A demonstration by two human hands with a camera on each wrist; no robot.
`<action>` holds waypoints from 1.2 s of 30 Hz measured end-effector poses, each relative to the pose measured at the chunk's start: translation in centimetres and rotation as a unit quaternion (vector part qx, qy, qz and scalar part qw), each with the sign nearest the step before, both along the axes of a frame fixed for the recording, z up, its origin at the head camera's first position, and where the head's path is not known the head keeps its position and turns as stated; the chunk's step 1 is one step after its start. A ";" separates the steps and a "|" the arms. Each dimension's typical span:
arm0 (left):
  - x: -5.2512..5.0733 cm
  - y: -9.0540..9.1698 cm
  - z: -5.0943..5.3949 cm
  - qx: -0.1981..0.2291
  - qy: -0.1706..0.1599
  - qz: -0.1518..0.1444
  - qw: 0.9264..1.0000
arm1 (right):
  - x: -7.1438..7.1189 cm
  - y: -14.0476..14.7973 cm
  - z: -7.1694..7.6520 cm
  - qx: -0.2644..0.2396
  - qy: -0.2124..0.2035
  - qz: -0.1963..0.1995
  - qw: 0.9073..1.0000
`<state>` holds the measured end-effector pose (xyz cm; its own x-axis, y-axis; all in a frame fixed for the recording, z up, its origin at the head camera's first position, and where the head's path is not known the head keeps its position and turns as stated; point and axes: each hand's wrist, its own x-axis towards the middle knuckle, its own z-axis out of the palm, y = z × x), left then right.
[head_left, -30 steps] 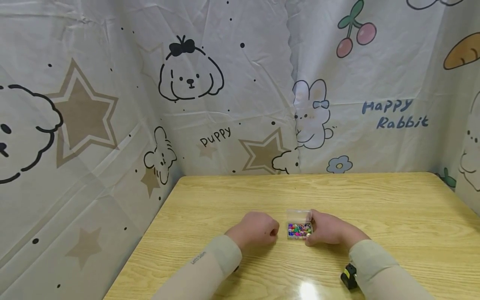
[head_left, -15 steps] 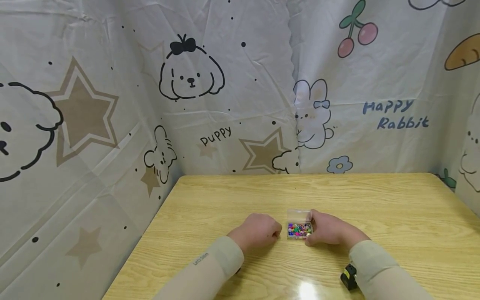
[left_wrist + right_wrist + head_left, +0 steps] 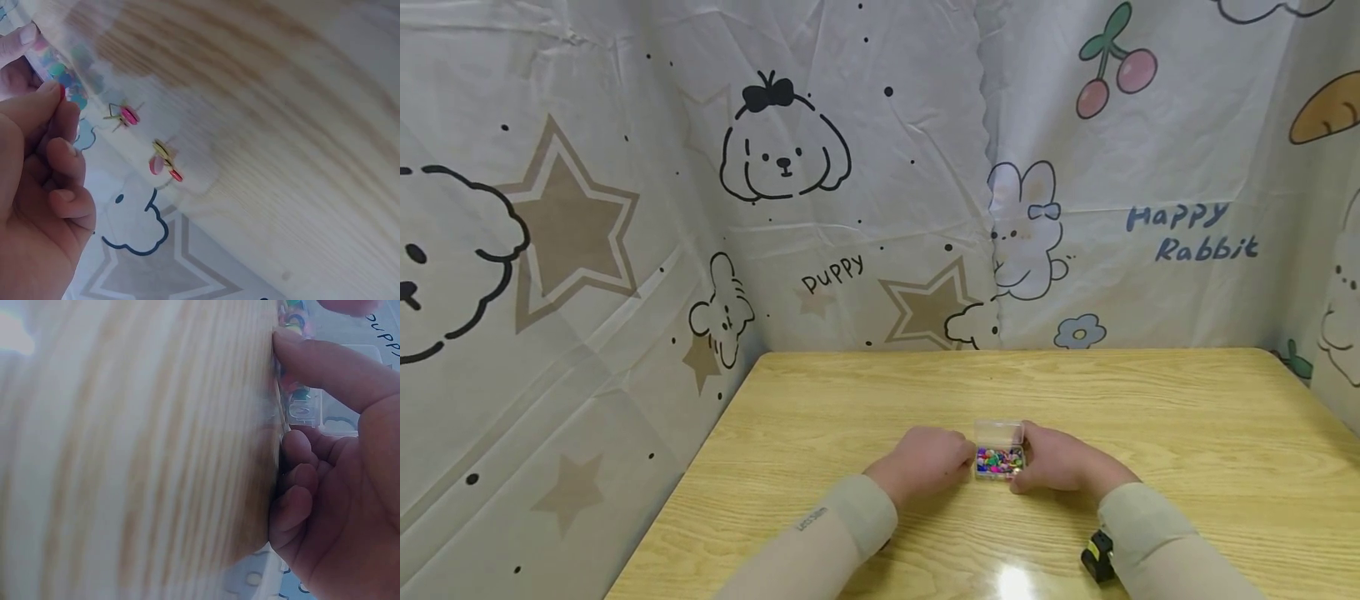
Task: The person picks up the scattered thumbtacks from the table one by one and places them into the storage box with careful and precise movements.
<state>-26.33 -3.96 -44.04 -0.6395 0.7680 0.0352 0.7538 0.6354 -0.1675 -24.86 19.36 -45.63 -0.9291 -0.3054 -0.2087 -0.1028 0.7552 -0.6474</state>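
Observation:
A small clear plastic box [image 3: 1000, 476] stands on the table with its lid [image 3: 998, 432] raised, full of multicoloured round-headed pins [image 3: 997, 460]. From the right, my right hand [image 3: 1060, 457] grips the box, thumb at the near side and fingers round the far side. My left hand [image 3: 932, 458] is at the box's left edge. In the left wrist view, its thumb and forefinger pinch a small red round-headed pin [image 3: 62, 92]; the other fingers are loosely curled. Loose on the table there lie a pink pin [image 3: 129, 115] with thin metal legs and a yellow one [image 3: 161, 149] beside others.
The wooden table [image 3: 850, 392] reaches back to a printed curtain [image 3: 880, 167] that hangs behind and along the left side. Beside my right sleeve is a black and yellow object [image 3: 1097, 557], partly hidden.
My left hand has moved right, up to the left edge of the box. My right hand and the box have stayed in place.

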 end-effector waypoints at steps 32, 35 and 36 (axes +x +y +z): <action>0.1 2.5 -0.3 -0.013 0.011 0.020 1.000 | 0.1 0.1 0.0 -0.001 0.009 0.011 1.000; 0.1 2.4 -0.1 -0.008 -0.002 0.026 1.000 | 0.0 0.1 -0.1 0.001 0.008 0.011 1.000; 0.1 2.3 0.0 -0.006 -0.006 0.028 1.000 | 0.0 0.1 -0.1 0.001 0.007 0.011 1.000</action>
<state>-26.23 -1.68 -44.02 -0.6823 0.7308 0.0193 0.7186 0.6753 -0.1664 -24.83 19.50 -45.69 -0.9252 -0.3248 -0.1965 -0.1276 0.7536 -0.6448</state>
